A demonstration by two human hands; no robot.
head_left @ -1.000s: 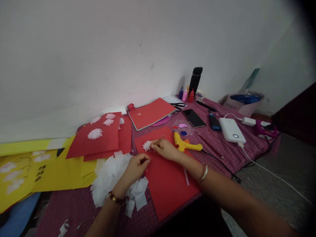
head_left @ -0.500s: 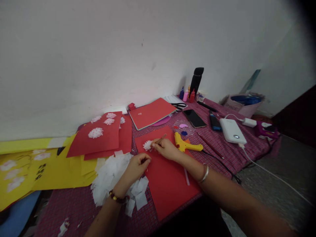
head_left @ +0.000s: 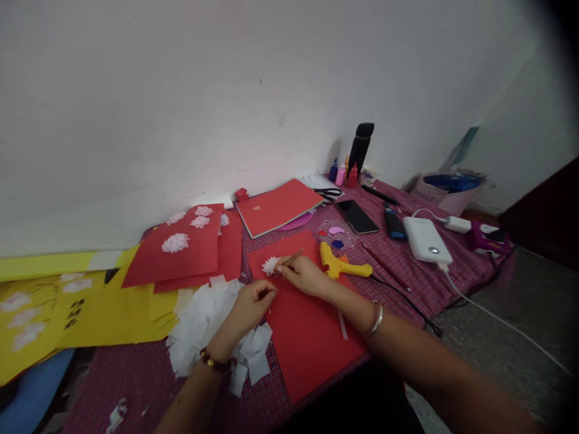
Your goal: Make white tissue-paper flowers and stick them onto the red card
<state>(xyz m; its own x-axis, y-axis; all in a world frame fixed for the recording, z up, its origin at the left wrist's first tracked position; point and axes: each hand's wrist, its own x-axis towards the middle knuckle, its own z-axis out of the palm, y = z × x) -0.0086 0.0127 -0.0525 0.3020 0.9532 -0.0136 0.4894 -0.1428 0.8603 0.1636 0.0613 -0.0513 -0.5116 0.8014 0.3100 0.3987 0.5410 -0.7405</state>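
My right hand [head_left: 305, 274] is closed round a thin brown stick [head_left: 296, 254], perhaps a pencil. Its fingertips are at the edge of a white fringed paper flower [head_left: 270, 266] on a red paper sheet [head_left: 301, 337]. My left hand [head_left: 253, 301] is closed, thumb and fingers together, over the sheet's left edge; whatever it may pinch is too small to name. Under and beside that wrist lies a heap of white tissue paper squares [head_left: 199, 325]. Right of my right hand, a yellow glue gun [head_left: 344, 266] rests partly on the sheet.
Red sheets with white flowers [head_left: 203, 256] lie at the left, over yellow painted paper [head_left: 122, 319]. Behind are a red-topped stack [head_left: 280, 205] and scissors [head_left: 330, 193]. To the right are a phone [head_left: 357, 217], a red pencil [head_left: 386, 268], a white power bank [head_left: 425, 238] and its cable.
My right hand has shifted very slightly at the flower's edge, and the stick's angle has changed a little. My left hand stays almost still.
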